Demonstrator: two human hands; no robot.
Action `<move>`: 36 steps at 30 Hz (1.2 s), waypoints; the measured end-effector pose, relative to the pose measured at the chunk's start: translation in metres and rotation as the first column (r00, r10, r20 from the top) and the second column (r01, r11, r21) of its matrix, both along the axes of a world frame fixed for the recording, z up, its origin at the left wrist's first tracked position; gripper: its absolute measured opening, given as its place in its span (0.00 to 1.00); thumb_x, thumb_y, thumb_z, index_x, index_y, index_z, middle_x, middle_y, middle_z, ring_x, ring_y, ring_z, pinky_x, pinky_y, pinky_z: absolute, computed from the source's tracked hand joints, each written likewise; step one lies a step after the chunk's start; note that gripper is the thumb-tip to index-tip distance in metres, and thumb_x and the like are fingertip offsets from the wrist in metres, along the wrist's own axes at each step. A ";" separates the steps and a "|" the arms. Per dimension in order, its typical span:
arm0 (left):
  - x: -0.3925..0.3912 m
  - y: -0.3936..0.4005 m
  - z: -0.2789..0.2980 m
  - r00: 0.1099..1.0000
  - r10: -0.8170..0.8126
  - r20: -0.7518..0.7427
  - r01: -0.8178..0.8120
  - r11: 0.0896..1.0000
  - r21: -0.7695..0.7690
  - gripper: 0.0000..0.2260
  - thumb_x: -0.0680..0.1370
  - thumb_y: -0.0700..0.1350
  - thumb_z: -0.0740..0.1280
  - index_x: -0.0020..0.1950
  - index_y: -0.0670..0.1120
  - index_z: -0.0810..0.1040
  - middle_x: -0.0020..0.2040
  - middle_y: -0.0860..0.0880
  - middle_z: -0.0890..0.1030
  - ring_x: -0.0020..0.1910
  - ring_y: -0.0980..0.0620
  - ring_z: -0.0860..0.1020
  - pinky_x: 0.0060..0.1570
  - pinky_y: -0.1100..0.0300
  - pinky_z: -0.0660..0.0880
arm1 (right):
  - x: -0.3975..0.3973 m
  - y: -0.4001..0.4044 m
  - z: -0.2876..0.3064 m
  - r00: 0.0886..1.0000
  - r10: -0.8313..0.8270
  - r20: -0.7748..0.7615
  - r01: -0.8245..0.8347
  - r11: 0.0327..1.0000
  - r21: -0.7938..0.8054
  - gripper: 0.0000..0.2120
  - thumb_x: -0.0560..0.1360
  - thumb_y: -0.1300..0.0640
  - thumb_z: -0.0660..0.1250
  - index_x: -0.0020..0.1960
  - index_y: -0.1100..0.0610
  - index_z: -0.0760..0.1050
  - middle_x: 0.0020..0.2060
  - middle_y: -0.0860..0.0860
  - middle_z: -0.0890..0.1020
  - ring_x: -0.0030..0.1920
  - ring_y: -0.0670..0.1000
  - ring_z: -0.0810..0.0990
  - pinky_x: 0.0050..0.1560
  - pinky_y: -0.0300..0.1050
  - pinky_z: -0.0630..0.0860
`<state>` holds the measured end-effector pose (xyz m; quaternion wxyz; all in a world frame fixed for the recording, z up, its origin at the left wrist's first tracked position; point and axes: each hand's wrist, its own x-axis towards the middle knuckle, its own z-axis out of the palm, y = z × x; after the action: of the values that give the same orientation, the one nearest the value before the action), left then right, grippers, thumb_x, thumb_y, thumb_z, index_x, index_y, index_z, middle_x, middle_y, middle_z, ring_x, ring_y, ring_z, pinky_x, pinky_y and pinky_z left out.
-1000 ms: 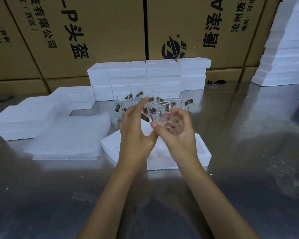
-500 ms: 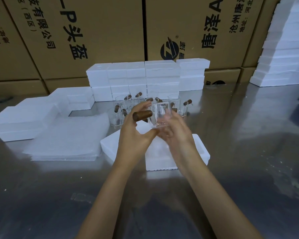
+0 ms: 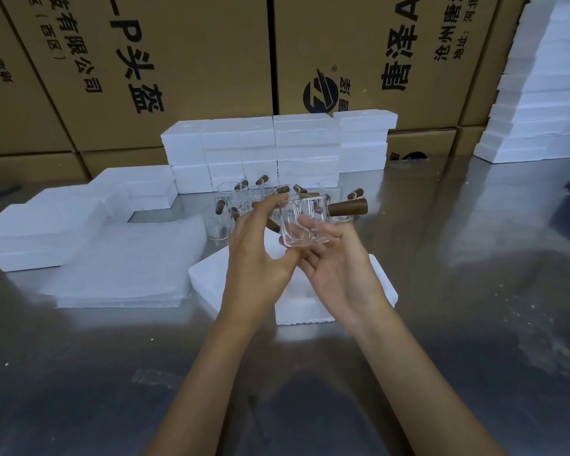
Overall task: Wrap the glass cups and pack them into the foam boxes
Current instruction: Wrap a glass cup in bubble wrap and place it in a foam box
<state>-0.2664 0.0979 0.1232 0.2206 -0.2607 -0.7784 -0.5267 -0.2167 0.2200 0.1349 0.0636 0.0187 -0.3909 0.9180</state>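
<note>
Turned since earlier, glass cup (image 3: 305, 222) gripped by both hands points its wooden handle (image 3: 348, 207) right, axis horizontal.

Two bare forearms are showing from the bottom edge, ending in the left hand (image 3: 257, 258) and the right hand (image 3: 339, 274). No sleeves, gloves, rings, watches or bracelets are showing on either; fingernails are looking short.
</note>
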 end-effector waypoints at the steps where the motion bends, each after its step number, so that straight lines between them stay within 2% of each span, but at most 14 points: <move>1: 0.000 0.000 0.000 1.000 0.013 -0.009 -0.013 1.000 0.004 0.31 0.72 0.44 0.76 0.68 0.65 0.69 0.64 0.62 0.74 0.64 0.62 0.71 0.64 0.57 0.71 | -0.001 0.001 0.000 0.998 -0.060 0.009 0.060 0.998 0.019 0.18 0.72 0.50 0.67 0.57 0.59 0.79 0.54 0.57 0.84 0.52 0.53 0.83 0.54 0.44 0.80; 3: 0.000 0.000 0.001 0.999 0.042 -0.021 -0.042 0.999 -0.002 0.31 0.71 0.46 0.78 0.68 0.65 0.69 0.63 0.61 0.74 0.63 0.61 0.71 0.64 0.57 0.71 | -0.005 0.005 0.001 0.966 -0.254 0.044 0.248 0.962 0.113 0.17 0.73 0.45 0.69 0.54 0.56 0.79 0.47 0.53 0.84 0.47 0.51 0.83 0.49 0.45 0.80; 5: 0.001 -0.001 0.002 0.997 0.075 -0.020 -0.076 0.996 -0.054 0.32 0.71 0.45 0.78 0.67 0.65 0.69 0.64 0.65 0.72 0.65 0.59 0.70 0.67 0.53 0.70 | -0.007 0.014 -0.001 0.888 -0.456 0.052 0.434 0.871 0.229 0.19 0.73 0.41 0.70 0.53 0.56 0.78 0.38 0.51 0.81 0.38 0.48 0.80 0.43 0.42 0.77; 7: 0.001 0.000 0.001 0.995 0.082 -0.065 -0.089 0.989 -0.115 0.32 0.71 0.43 0.78 0.68 0.63 0.69 0.62 0.72 0.69 0.67 0.61 0.68 0.68 0.52 0.68 | -0.006 0.022 -0.004 0.852 -0.524 -0.011 0.507 0.818 0.271 0.20 0.74 0.43 0.71 0.54 0.59 0.78 0.31 0.50 0.76 0.32 0.47 0.74 0.36 0.39 0.74; 11: -0.001 0.002 -0.003 0.987 0.051 -0.155 -0.079 0.980 -0.180 0.32 0.70 0.42 0.77 0.70 0.60 0.69 0.62 0.71 0.67 0.67 0.63 0.65 0.67 0.55 0.65 | -0.004 0.031 -0.005 0.865 -0.499 -0.052 0.491 0.820 0.296 0.08 0.78 0.54 0.69 0.48 0.59 0.78 0.28 0.50 0.74 0.29 0.46 0.70 0.33 0.40 0.69; 15: -0.001 0.001 -0.006 0.999 -0.049 0.012 0.051 0.983 -0.175 0.38 0.68 0.57 0.76 0.72 0.70 0.60 0.69 0.66 0.68 0.69 0.65 0.62 0.65 0.66 0.59 | -0.005 0.030 -0.006 0.866 -0.496 -0.069 0.492 0.818 0.299 0.06 0.79 0.57 0.67 0.48 0.60 0.77 0.29 0.52 0.75 0.30 0.48 0.72 0.35 0.42 0.71; 17: -0.001 0.002 -0.008 0.991 -0.078 0.110 0.095 0.984 -0.153 0.39 0.66 0.63 0.76 0.72 0.73 0.58 0.69 0.64 0.71 0.71 0.60 0.64 0.65 0.62 0.62 | -0.004 0.030 -0.006 0.865 -0.494 -0.090 0.495 0.809 0.316 0.06 0.79 0.57 0.67 0.51 0.60 0.78 0.33 0.52 0.77 0.32 0.48 0.74 0.38 0.42 0.75; 19: -0.002 0.002 -0.009 0.987 -0.081 0.137 0.100 0.985 -0.138 0.36 0.66 0.65 0.76 0.70 0.72 0.61 0.66 0.65 0.73 0.69 0.59 0.67 0.66 0.55 0.67 | -0.004 0.030 -0.007 0.867 -0.484 -0.120 0.493 0.799 0.344 0.06 0.80 0.58 0.67 0.52 0.60 0.78 0.36 0.52 0.79 0.34 0.48 0.77 0.42 0.43 0.77; 21: -0.003 0.001 -0.009 0.992 -0.063 0.105 0.075 0.990 -0.122 0.32 0.69 0.61 0.77 0.67 0.72 0.64 0.65 0.67 0.74 0.67 0.61 0.69 0.66 0.53 0.70 | -0.003 0.030 -0.008 0.868 -0.468 -0.164 0.493 0.780 0.386 0.05 0.80 0.60 0.66 0.53 0.60 0.77 0.39 0.53 0.79 0.36 0.49 0.79 0.45 0.44 0.78; 23: -0.005 0.000 -0.010 0.998 -0.029 0.048 0.034 0.994 -0.101 0.31 0.71 0.56 0.77 0.68 0.69 0.65 0.65 0.67 0.74 0.66 0.63 0.69 0.65 0.56 0.70 | -0.003 0.028 -0.008 0.873 -0.439 -0.210 0.487 0.768 0.416 0.05 0.80 0.62 0.65 0.54 0.62 0.77 0.43 0.55 0.80 0.38 0.49 0.81 0.47 0.43 0.79; 26: -0.009 -0.003 -0.011 0.997 0.037 -0.063 -0.043 0.994 -0.105 0.34 0.73 0.46 0.77 0.72 0.65 0.65 0.65 0.74 0.68 0.66 0.72 0.64 0.64 0.71 0.63 | -0.004 0.027 -0.009 0.893 -0.373 -0.251 0.449 0.776 0.443 0.07 0.80 0.65 0.63 0.57 0.66 0.75 0.48 0.57 0.81 0.42 0.49 0.83 0.49 0.40 0.78; 28: -0.009 -0.004 -0.011 0.989 0.065 -0.136 -0.080 0.991 -0.108 0.35 0.73 0.42 0.77 0.72 0.64 0.65 0.64 0.79 0.64 0.66 0.76 0.61 0.63 0.77 0.59 | -0.004 0.027 -0.010 0.903 -0.338 -0.265 0.425 0.788 0.445 0.06 0.81 0.66 0.63 0.57 0.65 0.75 0.50 0.58 0.81 0.43 0.49 0.84 0.50 0.39 0.78; 33: -0.011 -0.003 -0.013 0.969 0.099 -0.228 -0.124 0.987 -0.098 0.33 0.73 0.38 0.75 0.74 0.57 0.68 0.69 0.68 0.68 0.68 0.75 0.60 0.65 0.79 0.55 | -0.006 0.029 -0.011 0.913 -0.310 -0.263 0.400 0.805 0.438 0.06 0.80 0.65 0.64 0.55 0.61 0.77 0.50 0.56 0.83 0.47 0.52 0.84 0.59 0.48 0.78; 36: -0.011 -0.003 -0.013 0.973 0.093 -0.213 -0.116 0.988 -0.099 0.33 0.73 0.39 0.75 0.74 0.57 0.68 0.69 0.66 0.69 0.68 0.74 0.60 0.66 0.78 0.55 | -0.006 0.029 -0.012 0.916 -0.298 -0.267 0.390 0.815 0.428 0.06 0.80 0.65 0.64 0.55 0.61 0.77 0.49 0.55 0.83 0.46 0.51 0.84 0.52 0.41 0.78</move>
<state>-0.2769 0.0952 0.1106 0.3133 -0.2845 -0.7917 -0.4405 -0.2226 0.2494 0.1233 0.2592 0.0488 -0.5917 0.7618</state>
